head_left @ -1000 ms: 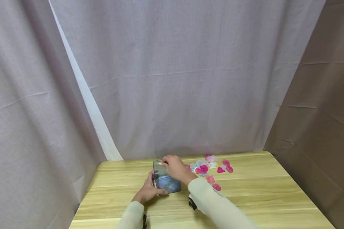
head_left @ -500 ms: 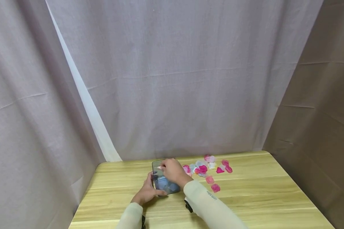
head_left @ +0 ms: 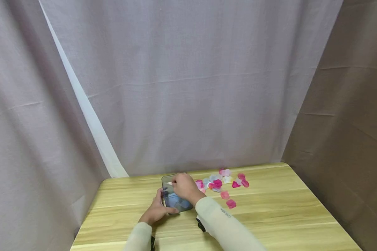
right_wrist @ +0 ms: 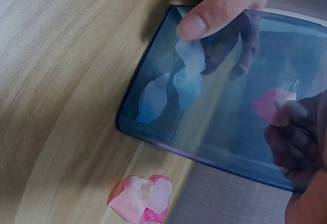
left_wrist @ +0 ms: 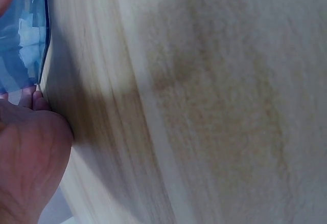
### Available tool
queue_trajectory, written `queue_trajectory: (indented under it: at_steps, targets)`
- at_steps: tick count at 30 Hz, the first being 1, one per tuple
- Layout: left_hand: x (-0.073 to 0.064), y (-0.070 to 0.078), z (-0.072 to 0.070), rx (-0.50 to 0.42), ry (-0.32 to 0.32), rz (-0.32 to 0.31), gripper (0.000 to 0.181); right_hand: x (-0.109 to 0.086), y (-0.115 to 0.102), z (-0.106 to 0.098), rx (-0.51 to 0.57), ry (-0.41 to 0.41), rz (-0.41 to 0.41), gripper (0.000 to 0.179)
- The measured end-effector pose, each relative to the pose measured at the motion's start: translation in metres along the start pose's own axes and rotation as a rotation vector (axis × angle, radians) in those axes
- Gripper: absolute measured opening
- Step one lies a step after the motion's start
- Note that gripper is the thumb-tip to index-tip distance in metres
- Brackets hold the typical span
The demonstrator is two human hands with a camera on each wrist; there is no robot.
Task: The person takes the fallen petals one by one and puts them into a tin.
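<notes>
A see-through blue-grey plastic container stands at the middle left of the table, its walls tall and its corners rounded. My left hand grips its left side, thumb across the near face and fingers behind. My right hand reaches in at the top. Through the wall, in the right wrist view, its fingertips pinch a pink and white artificial petal. Several pale blue petals lie low inside the container. In the left wrist view the left hand sits at the container's lower edge.
Loose pink, white and pale blue petals lie scattered right of the container on the wooden table. One deep pink petal lies nearer the front. Grey curtains hang behind the table.
My right hand has come down slightly into the container's top. The left hand keeps its grip on the container. The whole head view has shifted a little.
</notes>
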State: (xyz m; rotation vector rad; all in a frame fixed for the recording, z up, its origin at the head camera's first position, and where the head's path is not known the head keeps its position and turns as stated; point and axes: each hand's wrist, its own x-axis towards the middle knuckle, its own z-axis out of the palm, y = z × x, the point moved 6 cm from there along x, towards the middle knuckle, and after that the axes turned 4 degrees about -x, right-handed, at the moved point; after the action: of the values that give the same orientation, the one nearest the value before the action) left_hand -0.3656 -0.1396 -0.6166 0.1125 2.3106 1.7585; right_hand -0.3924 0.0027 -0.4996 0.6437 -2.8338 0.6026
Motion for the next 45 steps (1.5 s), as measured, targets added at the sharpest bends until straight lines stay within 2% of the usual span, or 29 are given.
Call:
queue_trajectory:
  at_steps: [14, 24, 35, 40, 45]
  targets:
    - [0.001, -0.002, -0.006, 0.002, 0.011, -0.01, 0.116, 0.004, -0.005, -0.001, -0.002, -0.034, 0.005, 0.015]
    - [-0.002, 0.0, -0.007, 0.038, 0.02, -0.026, 0.12, 0.006, -0.005, 0.001, 0.002, -0.008, -0.046, 0.025]
    - [-0.004, 0.003, -0.005, 0.003, 0.001, -0.004, 0.118, 0.004, -0.002, 0.004, 0.012, 0.015, -0.044, 0.016]
    - [-0.003, 0.0, -0.004, 0.008, 0.005, -0.01, 0.119, 0.002, -0.001, 0.001, 0.065, 0.033, -0.066, 0.019]
    - [-0.001, 0.002, -0.002, -0.005, -0.006, -0.002, 0.12, -0.007, 0.002, -0.011, 0.141, 0.007, -0.118, 0.024]
